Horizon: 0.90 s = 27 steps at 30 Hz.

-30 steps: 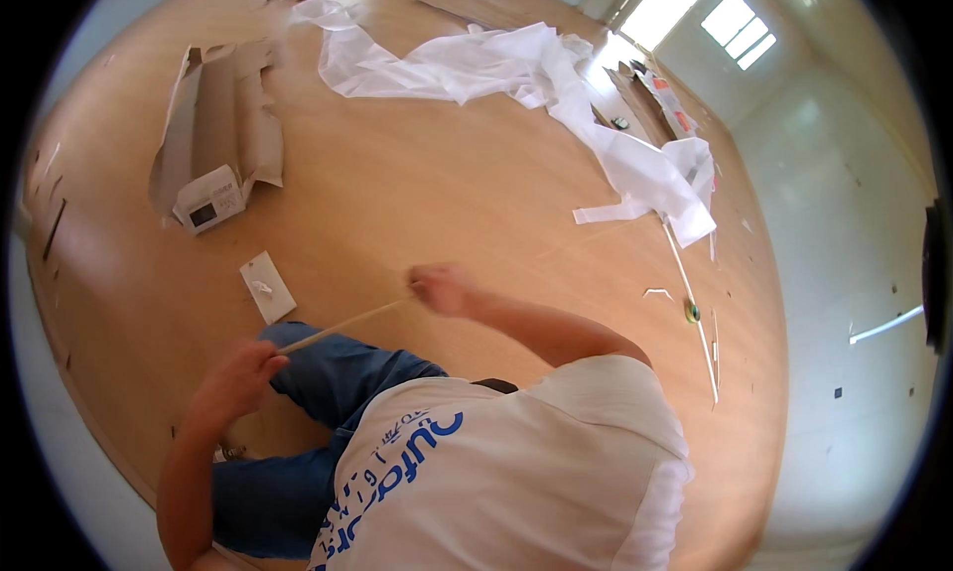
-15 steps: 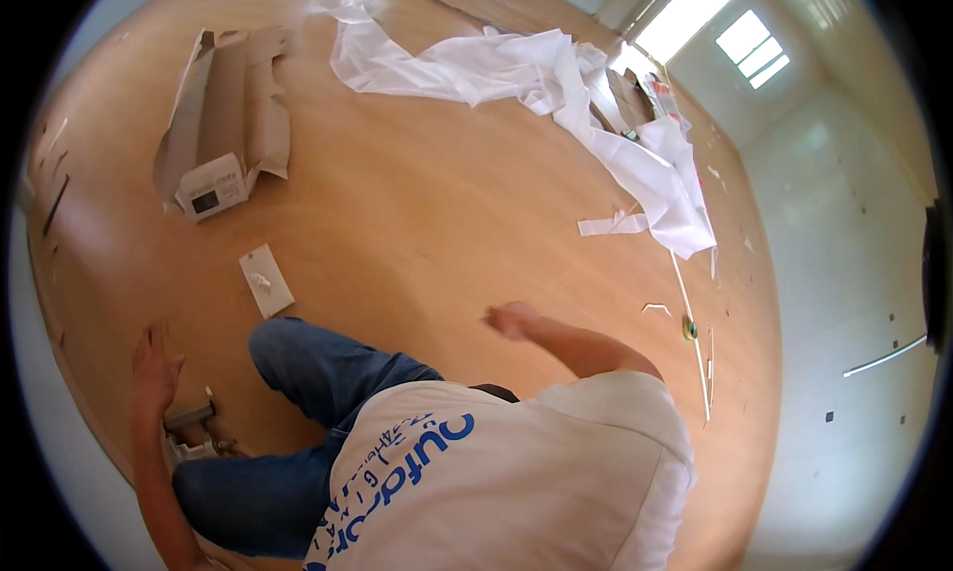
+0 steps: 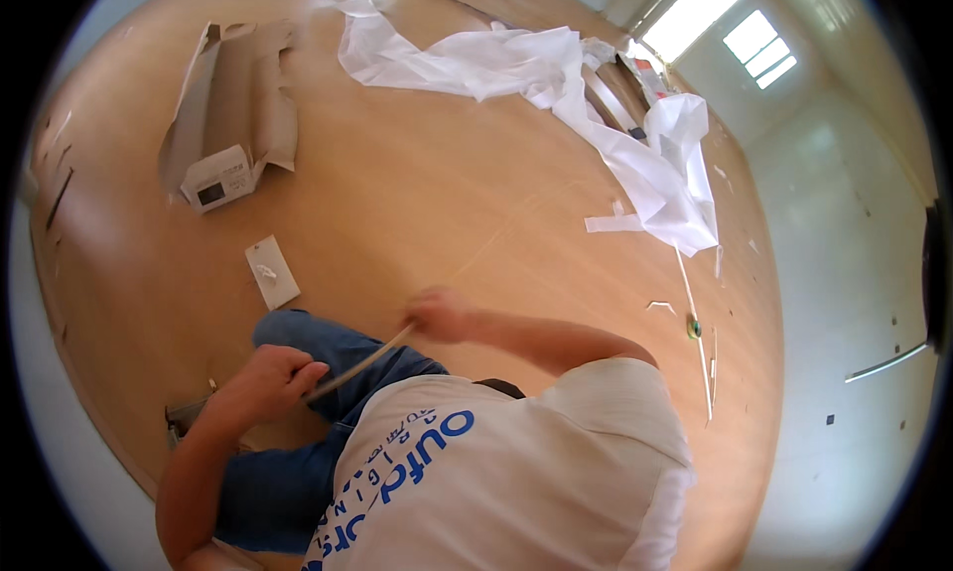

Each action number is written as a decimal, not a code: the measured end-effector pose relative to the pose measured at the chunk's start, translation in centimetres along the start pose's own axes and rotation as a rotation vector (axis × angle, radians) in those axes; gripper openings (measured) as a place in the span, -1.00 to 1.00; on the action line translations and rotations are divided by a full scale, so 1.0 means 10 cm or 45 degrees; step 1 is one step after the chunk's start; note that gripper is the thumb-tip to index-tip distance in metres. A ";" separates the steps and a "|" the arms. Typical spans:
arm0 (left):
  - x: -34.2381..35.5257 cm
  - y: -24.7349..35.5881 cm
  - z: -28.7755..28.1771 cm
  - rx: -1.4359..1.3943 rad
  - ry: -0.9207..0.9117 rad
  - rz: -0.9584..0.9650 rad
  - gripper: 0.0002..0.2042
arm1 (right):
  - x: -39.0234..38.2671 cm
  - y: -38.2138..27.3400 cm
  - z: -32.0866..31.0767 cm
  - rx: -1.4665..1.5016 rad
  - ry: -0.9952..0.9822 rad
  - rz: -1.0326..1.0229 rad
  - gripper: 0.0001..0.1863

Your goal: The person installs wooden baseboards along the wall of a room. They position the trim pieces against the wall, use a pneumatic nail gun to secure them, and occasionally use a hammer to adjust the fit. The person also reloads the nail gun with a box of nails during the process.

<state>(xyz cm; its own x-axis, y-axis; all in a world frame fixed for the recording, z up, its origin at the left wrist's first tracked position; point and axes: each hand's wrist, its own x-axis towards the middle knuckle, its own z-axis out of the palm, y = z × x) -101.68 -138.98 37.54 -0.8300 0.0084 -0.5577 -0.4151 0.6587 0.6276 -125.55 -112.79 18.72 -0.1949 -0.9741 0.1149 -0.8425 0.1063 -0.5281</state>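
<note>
A thin pale strip (image 3: 359,365) runs between my hands over my bent knee. My right hand (image 3: 439,315) is closed around its upper end, a little blurred. At the strip's lower end my left hand (image 3: 270,380) is closed too, with the thumb against the fingers; exactly how it grips there is partly hidden. What the strip is made of is too fine to tell. Just beyond my knee lies a white rectangular plate (image 3: 271,278) with a small white piece on it. A grey metal fitting (image 3: 186,414) shows partly behind my left forearm.
An opened cardboard box (image 3: 233,104) lies at the far left. White crumpled sheeting (image 3: 476,65) stretches across the back and down the right. Beside the right wall are thin white strips (image 3: 707,372) and a green tape roll (image 3: 694,327). A wall borders the left.
My left hand has swung inward from beside the left wall and closed. The right hand has moved left and lower toward my knee. A pale strip now shows between them.
</note>
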 end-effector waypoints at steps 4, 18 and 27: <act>-0.11 -0.30 0.04 0.245 0.332 0.322 -0.62 | -0.47 0.36 -0.64 -0.142 0.005 0.428 -0.90; -0.70 -0.42 0.21 -0.161 0.656 0.198 -0.72 | -0.06 0.99 -1.03 -0.576 -0.089 0.181 -0.77; -1.51 -2.77 -0.44 0.077 1.543 -0.326 -0.62 | -3.16 2.44 -1.84 -0.732 -1.147 1.170 -0.56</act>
<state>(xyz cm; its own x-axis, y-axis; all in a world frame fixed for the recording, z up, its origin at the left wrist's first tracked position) -79.30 -160.67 30.99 -0.5503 -0.8051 0.2211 -0.6248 0.5728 0.5306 -149.17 -75.72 17.72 -0.5803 -0.2825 -0.7639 -0.7193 0.6176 0.3180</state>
